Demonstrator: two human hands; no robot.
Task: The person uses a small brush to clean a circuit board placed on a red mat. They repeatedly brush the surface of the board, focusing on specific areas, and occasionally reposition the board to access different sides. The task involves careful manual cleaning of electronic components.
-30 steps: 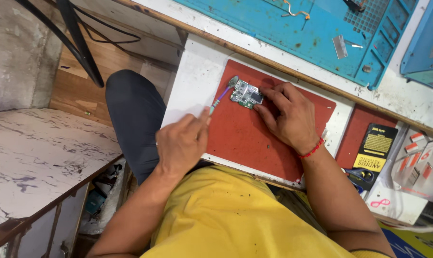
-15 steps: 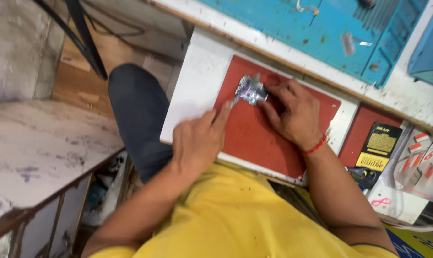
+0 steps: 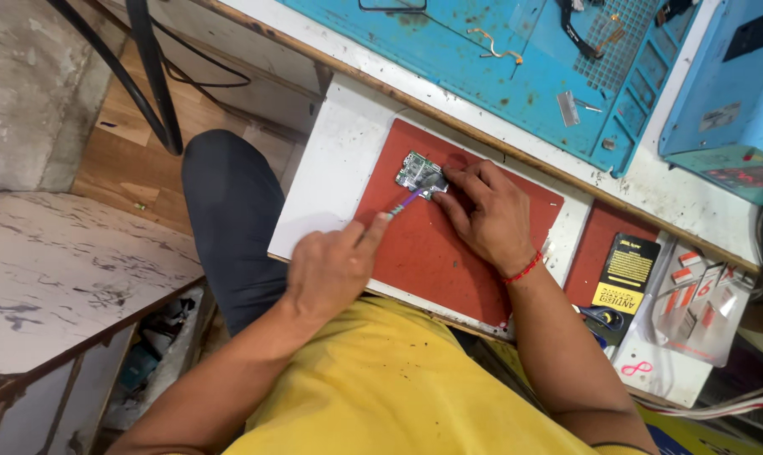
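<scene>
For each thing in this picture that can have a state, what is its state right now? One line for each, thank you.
left hand: closed around the purple tool, tip toward the board
right hand: fingers pressing the circuit board down
purple tool: held tilted, its tip at the board
circuit board: lying flat on the red mat, pinned at one edge
red mat: flat on the white board
black-and-yellow packet: lying flat, untouched

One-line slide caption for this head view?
Left hand works a purple-handled tool on a small circuit board that the right hand steadies on a red mat.
</scene>
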